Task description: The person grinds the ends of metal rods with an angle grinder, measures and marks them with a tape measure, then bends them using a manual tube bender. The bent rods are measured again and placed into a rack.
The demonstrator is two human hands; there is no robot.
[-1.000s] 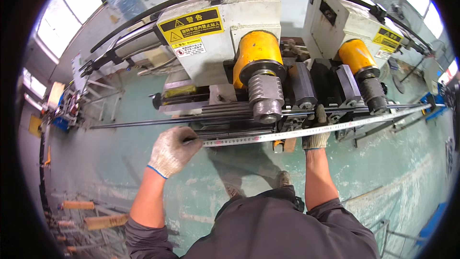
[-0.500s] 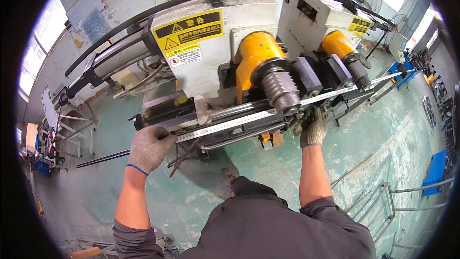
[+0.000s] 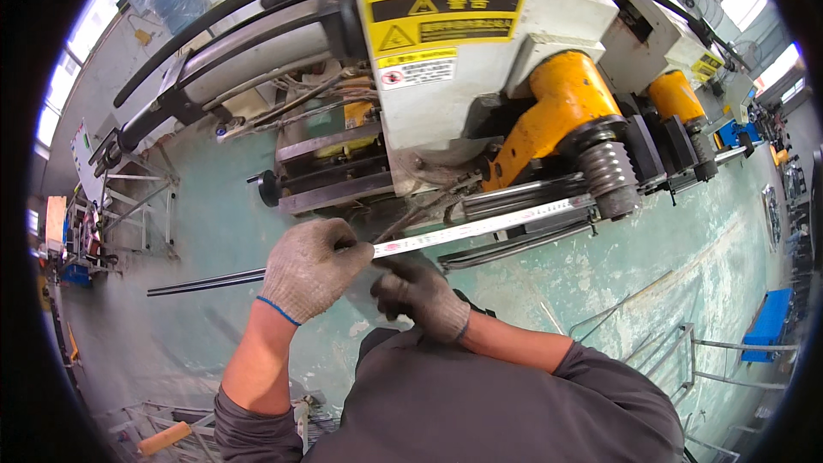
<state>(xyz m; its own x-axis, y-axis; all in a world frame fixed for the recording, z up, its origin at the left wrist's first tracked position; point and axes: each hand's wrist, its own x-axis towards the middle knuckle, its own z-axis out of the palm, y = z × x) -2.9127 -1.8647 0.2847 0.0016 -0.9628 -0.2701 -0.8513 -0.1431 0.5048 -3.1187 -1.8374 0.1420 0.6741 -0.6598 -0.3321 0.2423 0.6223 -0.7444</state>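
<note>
My left hand (image 3: 310, 267) is closed around the near end of the tape measure (image 3: 480, 226), glove curled tight on the blade where it leaves my fist. My right hand (image 3: 422, 295) sits just beside it, below the blade, fingers bent; I cannot tell whether it pinches the tape or only steadies it. The blade runs out to the right along the rails of the bending machine (image 3: 480, 60), ending near the ribbed roller (image 3: 610, 177) under the yellow housing (image 3: 561, 107). I judge I am mid-measurement, reading or setting a length; the next move calls for keeping the blade taut and flat against the rail. Half a second ago my right hand was far out along the tape by the roller; now it has come back close to my left
</note>
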